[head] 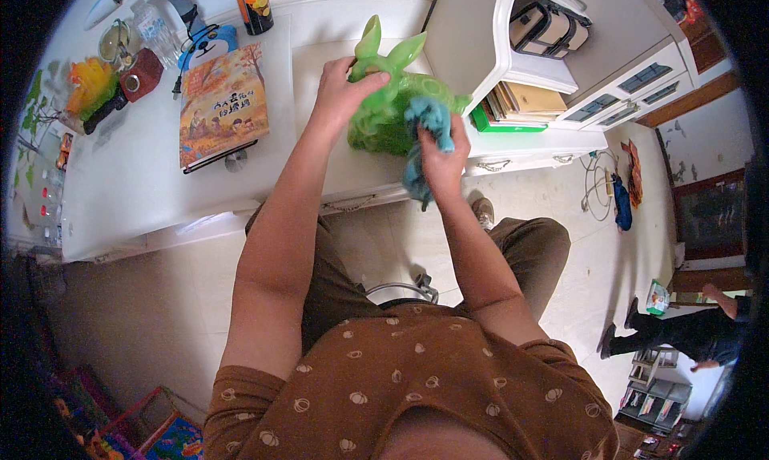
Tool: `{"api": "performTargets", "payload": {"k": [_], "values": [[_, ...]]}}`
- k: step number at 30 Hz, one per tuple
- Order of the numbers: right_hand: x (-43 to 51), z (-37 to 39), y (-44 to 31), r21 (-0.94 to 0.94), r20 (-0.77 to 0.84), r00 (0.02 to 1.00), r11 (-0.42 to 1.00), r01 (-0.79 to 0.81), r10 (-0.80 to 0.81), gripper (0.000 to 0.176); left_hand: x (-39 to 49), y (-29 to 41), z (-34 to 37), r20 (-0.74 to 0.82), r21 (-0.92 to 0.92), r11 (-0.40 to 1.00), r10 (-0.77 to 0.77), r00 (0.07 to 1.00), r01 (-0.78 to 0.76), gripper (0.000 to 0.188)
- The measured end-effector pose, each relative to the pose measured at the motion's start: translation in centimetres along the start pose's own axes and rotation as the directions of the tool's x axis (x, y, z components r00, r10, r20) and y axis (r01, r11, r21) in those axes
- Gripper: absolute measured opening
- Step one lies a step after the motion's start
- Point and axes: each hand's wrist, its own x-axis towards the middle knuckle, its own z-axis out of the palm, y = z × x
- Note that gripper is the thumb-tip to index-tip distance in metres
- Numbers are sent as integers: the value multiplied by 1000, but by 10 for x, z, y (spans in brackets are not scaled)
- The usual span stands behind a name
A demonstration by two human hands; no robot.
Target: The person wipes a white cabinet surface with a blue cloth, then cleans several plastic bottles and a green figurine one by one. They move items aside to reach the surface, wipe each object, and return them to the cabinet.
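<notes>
A glossy green animal figurine [396, 90] with two upright pointed ears stands on the white desk top [318, 159]. My left hand [345, 90] grips its head, the thumb lying across the front of it. Bunched in my right hand [443, 150] is a blue-green cloth [429, 120], pressed near the right side of the figurine's body, with a loose end hanging below the hand. The cloth and hand hide part of the figurine, and the cloth is slightly blurred.
Left on the desk are a picture book [225, 105], a plastic bottle [153, 27], an orange-and-black container [252, 6] and a red box-like object [141, 75]. At right, a white shelf unit [541, 81] holds folders [522, 105] and a bag [548, 30]. Another person [685, 331] stands far right.
</notes>
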Motion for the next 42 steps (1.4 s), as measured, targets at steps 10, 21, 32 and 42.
{"api": "performTargets", "payload": {"k": [10, 21, 32, 42], "values": [[31, 37, -9, -380, 66, 945, 868, 319, -319, 34, -10, 24, -1, 97, -258, 957, -107, 990, 129, 64], [-29, 46, 70, -365, 319, 946, 915, 172, -51, 32, -12, 28, 4, 65, -190, 978, -78, 995, 89, 59], [-14, 14, 81, -242, 149, 957, 947, -210, 250, 40, -14, 30, 0, 95, -47, 993, -105, 990, 110, 65], [0, -18, 72, -85, -239, 963, 985, -149, 125, 52, -5, -2, 4, 36, 51, 997, -67, 997, 65, 60]]}}
